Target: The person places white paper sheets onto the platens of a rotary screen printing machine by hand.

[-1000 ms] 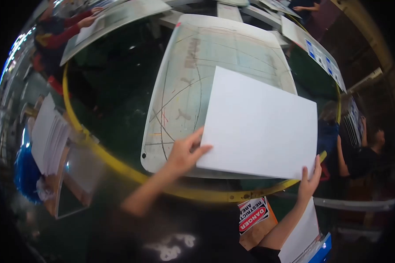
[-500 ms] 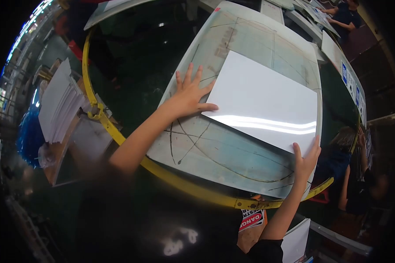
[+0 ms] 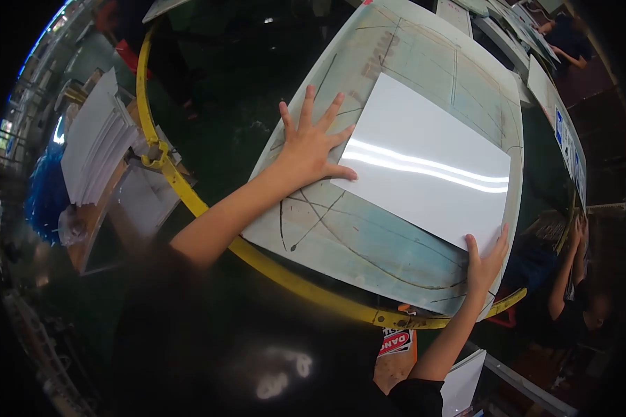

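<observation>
A glossy white sheet [image 3: 424,132] lies on a worn, pale platen [image 3: 368,243] marked with dark curved lines. My left hand [image 3: 309,149] is spread wide at the sheet's left edge, its thumb over the lower left corner and its other fingers mostly above the platen. At the lower right corner, my right hand [image 3: 487,260] has thumb and fingers apart, touching the bottom and right edges. Two bright light bands reflect across the sheet.
A curved yellow rail [image 3: 271,281] runs between my body and the platen. To the left stands a stack of white sheets [image 3: 101,149] beside blue plastic [image 3: 45,194]. Another person [image 3: 570,299] works at right, near a printed board [image 3: 567,139]. An orange "DANGER" item [image 3: 396,342] sits below the rail.
The view has shifted, so the platen and sheet appear slightly farther right. The light bands sit higher on the sheet. My left fingers are spread wider; my right hand stays at its corner.
</observation>
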A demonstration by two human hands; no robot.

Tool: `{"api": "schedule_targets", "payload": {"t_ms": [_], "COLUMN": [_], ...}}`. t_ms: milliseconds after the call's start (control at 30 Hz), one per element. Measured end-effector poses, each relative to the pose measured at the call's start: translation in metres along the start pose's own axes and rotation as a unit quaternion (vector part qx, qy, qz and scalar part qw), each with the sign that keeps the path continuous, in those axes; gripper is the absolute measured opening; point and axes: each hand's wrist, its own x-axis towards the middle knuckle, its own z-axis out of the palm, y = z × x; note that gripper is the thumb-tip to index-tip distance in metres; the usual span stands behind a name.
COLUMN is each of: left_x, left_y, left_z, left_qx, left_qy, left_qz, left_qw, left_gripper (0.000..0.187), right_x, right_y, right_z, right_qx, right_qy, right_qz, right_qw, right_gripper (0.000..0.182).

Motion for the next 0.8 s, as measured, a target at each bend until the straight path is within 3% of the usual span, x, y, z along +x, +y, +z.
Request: {"api": "schedule_targets", "payload": {"t_ms": [167, 267, 467, 800], "left_x": [0.002, 0.000, -0.006, -0.004], "left_y": [0.002, 0.006, 0.025, 0.029], "left_z": [0.000, 0.003, -0.011, -0.012], "left_qx": [0.013, 0.016, 0.020, 0.053], "left_qy": [0.003, 0.035, 0.008, 0.008], "left_qz": [-0.012, -0.021, -0.055, -0.051], "left_qw": [1.000, 0.999, 0.998, 0.997], "left_gripper": [0.085, 0.077, 0.060, 0.058], "right_x": [-0.003, -0.004, 0.000, 0.010], "right_y": [0.005, 0.015, 0.013, 0.019], "right_z": [0.004, 0.011, 0.010, 0.016], "right_qx": [-0.024, -0.048, -0.041, -0.029], "right_qy": [-0.018, -0.017, -0.041, -0.021], "right_qz": [0.010, 0.016, 0.063, 0.046], "right_qw": [0.999, 0.999, 0.996, 0.998], "right_gripper": [0.087, 0.089, 0.088, 0.089]}}
